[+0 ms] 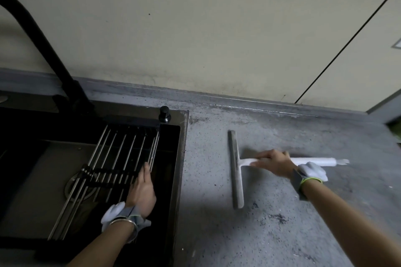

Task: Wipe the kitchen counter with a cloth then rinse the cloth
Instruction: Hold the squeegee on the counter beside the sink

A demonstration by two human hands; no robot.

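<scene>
No cloth in view; right hand [272, 163] lies on the squeegee [236, 169] handle on the grimy counter [217, 234], grasp unclear, left hand [142, 191] flat-fingered over the sink rack [112, 162]: wiping seems not started, next likely fetching a cloth.

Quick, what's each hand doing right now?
Left hand: open, fingers straight, resting on the sink rack.
Right hand: gripping the squeegee handle.
</scene>
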